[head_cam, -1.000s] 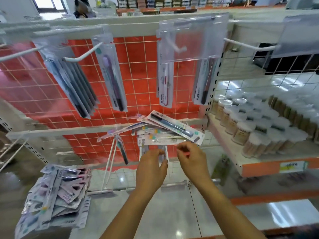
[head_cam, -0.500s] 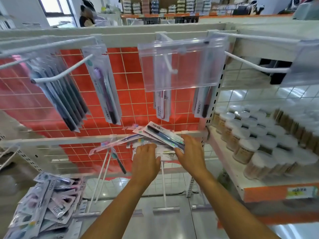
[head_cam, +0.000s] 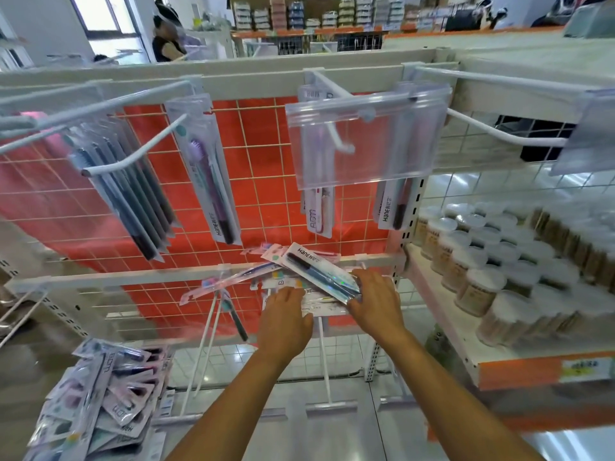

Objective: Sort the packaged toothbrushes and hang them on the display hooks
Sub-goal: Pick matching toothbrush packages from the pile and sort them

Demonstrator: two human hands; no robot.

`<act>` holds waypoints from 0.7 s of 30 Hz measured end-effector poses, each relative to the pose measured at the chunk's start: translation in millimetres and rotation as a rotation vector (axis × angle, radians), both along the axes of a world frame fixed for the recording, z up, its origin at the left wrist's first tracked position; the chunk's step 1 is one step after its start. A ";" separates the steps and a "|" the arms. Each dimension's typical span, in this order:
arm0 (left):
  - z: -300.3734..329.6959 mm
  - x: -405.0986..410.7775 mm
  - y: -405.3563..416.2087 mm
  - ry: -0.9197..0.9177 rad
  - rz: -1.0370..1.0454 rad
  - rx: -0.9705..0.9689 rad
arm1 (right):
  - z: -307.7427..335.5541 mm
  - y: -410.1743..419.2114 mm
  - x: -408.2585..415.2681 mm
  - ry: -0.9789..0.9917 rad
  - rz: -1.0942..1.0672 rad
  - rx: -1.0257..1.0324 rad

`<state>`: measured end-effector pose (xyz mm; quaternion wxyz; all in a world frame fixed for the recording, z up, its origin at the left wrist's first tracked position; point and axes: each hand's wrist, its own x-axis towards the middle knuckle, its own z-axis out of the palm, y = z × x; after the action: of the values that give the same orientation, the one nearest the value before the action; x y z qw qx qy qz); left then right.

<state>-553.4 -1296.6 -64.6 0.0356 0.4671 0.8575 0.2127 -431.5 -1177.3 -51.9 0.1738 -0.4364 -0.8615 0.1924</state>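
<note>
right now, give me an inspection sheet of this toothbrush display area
surface: white wire grid panel with an orange backing, crossed by a white rail.
job's things: mixed toothbrush packs bunched at the rail; hung packs on the upper hooks; one bare hook juts forward.
clutter: loose pile of packs at lower left.
grippers: left hand rests on the bunch, fingers forward; right hand grips the dark-brush pack's lower end.
cables: nothing seen.
surroundings: jars on the shelf at right; clear label holder in front of two hung packs; a person in the background.
</note>
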 end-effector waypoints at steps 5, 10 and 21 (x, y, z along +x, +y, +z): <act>0.3 3.0 -1.6 -0.013 0.016 0.065 | 3.0 -1.9 0.1 -0.044 0.020 -0.019; -1.4 4.6 0.9 -0.019 0.027 0.059 | 3.3 -3.7 -6.6 -0.053 0.085 -0.051; -6.2 5.0 0.9 -0.023 0.052 0.108 | 16.7 0.9 -15.6 -0.236 0.110 0.019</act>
<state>-548.4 -1295.7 -70.8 0.0146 0.4437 0.8561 0.2647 -447.1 -1176.4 -35.2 0.0646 -0.4066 -0.9003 0.1409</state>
